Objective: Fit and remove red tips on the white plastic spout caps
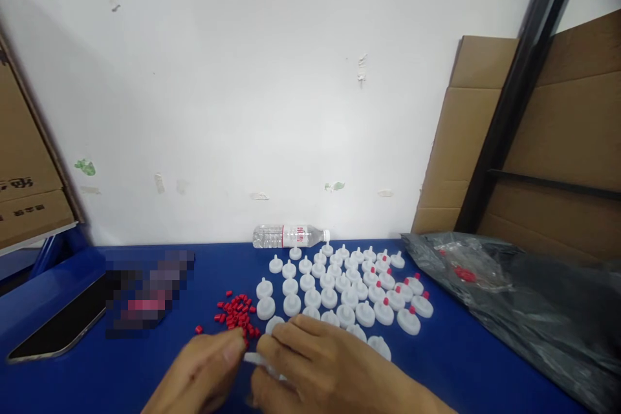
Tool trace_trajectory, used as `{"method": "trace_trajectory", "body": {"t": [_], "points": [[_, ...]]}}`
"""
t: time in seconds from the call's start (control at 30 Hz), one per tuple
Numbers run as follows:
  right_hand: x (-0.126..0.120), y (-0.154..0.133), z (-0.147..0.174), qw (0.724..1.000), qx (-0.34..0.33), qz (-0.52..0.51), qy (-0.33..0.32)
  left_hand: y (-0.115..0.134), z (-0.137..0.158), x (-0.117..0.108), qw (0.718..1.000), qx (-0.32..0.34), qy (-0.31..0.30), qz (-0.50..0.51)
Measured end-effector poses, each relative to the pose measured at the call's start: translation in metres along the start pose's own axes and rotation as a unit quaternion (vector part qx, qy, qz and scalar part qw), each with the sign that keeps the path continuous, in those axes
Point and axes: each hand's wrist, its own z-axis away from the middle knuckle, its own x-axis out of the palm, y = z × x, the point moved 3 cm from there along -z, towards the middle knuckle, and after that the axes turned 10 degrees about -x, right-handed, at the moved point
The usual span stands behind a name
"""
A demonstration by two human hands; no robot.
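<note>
Low over the front of the table, my right hand (330,362) grips a white nozzle cap (253,358). Its narrow spout points left and its base is mostly hidden by my fingers. Close beside that spout, my left hand (206,365) is closed in a pinch; what it holds, if anything, is hidden. Just beyond my left hand lies a loose pile of small red tips (237,312). Rows of white nozzle caps (328,298) stand spout-up beyond my right hand. Several on the right side carry red tips, such as one nozzle cap (408,321).
A clear plastic bottle (291,237) lies along the wall. At left are a phone (61,330) and a blurred-out item (150,294). Dark plastic sheeting (528,317) covers the right side, with a clear bag (470,268) on it. Cardboard (466,136) leans behind.
</note>
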Motion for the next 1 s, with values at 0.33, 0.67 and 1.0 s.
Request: {"method": "trace_trajectory", "body": {"t": [0.33,0.67,1.0], "points": [[-0.041,0.118,0.113,0.904,0.341,0.011,-0.258,0.041,-0.012,-0.013,0.998,0.012,-0.032,0.053],[-0.058,0.153,0.186,0.828,0.473,-0.038,-0.300,0.038,-0.026,-0.012,0.993,0.065,-0.023,-0.099],[-0.051,0.153,0.198,0.809,0.488,-0.093,-0.315,0.038,-0.029,-0.014,0.977,0.093,0.014,-0.190]]}}
